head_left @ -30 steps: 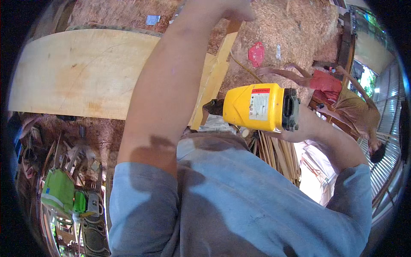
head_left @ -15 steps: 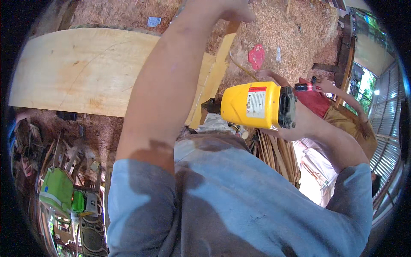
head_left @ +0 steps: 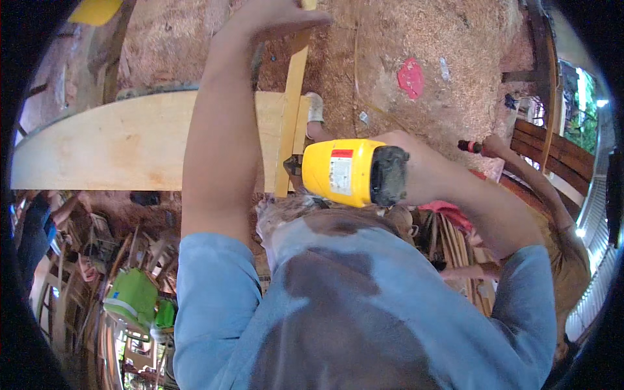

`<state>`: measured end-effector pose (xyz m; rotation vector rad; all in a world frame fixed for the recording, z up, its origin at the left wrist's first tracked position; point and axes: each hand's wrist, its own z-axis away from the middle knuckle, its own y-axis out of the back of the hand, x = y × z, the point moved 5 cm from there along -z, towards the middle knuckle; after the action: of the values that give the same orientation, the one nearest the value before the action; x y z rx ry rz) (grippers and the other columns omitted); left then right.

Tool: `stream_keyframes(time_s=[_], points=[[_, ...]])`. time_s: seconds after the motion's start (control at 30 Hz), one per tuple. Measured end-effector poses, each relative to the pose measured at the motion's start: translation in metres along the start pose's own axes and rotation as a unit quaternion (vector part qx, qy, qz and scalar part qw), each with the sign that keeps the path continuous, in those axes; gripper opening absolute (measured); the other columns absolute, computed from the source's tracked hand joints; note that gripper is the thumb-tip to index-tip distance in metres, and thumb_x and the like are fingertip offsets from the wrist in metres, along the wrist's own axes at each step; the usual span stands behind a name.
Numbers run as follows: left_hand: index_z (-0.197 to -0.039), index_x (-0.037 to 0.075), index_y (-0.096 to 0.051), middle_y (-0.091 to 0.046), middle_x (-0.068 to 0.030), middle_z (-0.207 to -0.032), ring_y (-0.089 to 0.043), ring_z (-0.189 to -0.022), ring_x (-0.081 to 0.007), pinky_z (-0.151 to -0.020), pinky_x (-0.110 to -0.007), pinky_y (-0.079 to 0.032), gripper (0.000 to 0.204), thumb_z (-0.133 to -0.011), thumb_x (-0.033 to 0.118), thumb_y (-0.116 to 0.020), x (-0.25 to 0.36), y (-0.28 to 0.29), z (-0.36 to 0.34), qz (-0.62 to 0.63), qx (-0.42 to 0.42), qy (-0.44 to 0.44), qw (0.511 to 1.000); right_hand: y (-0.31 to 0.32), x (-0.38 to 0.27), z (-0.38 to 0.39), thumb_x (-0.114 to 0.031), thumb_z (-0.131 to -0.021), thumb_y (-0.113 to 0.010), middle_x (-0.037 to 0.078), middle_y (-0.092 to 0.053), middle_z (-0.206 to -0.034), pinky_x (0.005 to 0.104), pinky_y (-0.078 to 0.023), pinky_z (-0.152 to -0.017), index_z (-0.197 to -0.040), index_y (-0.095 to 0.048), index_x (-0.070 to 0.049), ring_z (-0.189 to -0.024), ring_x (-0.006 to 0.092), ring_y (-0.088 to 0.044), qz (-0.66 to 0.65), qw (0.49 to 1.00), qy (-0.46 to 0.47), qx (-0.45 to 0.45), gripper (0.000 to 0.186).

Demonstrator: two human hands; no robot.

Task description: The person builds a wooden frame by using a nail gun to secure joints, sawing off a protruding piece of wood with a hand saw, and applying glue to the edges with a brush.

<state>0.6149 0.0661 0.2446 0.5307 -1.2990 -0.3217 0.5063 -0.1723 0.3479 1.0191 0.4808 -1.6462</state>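
My left hand reaches up to a narrow wooden strip, thumb stretched across it; the other fingertips are cut off or hidden at the top edge. My right hand holds a yellow power tool with a black end cap, its grip hidden behind the body. The tool's dark nose is at the strip's near end, touching or very close. The strip lies crosswise over the right end of a broad pale wooden board with a curved far edge.
At right a co-worker's hand holds a black and red tool. Another person is at far left. Green containers sit among wood scraps, lower left. A red scrap lies on the dirt ground; a pale shoe is beside the board.
The view has shifted; my arms and the yellow tool appear further left, the board lower. The co-worker on the right has moved lower in the picture, black and red tool held out.
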Motion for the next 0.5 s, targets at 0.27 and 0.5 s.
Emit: stream_keyframes(time_s=[0.27, 0.5], points=[[-0.109, -0.005, -0.062, -0.062, -0.0145, -0.096, -0.056, -0.088, -0.0239, -0.082, -0.041, -0.043, 0.05, -0.097, 0.043, -0.055, 0.032, 0.057, 0.065, 0.106, 0.054, -0.07, 0.99, 0.002, 0.054, 0.056, -0.014, -0.077, -0.079, 0.008, -0.072, -0.103, 0.0324, -0.051, -0.088, -0.111, -0.067, -0.004, -0.094, 0.0159, -0.067, -0.068, 0.977, 0.006, 0.204, 0.038], [-0.145, -0.003, -0.035, -0.03, -0.0286, -0.152, -0.022, -0.143, -0.0452, -0.117, -0.058, -0.008, 0.054, -0.101, 0.029, -0.04, 0.031, -0.022, 0.17, -0.04, -0.01, -0.124, 0.991, 0.071, 0.12, 0.076, -0.01, -0.071, -0.082, 0.01, -0.069, -0.111, 0.035, -0.051, -0.092, -0.12, -0.062, -0.004, -0.104, 0.0203, -0.066, -0.073, 0.924, -0.012, 0.374, 0.053]])
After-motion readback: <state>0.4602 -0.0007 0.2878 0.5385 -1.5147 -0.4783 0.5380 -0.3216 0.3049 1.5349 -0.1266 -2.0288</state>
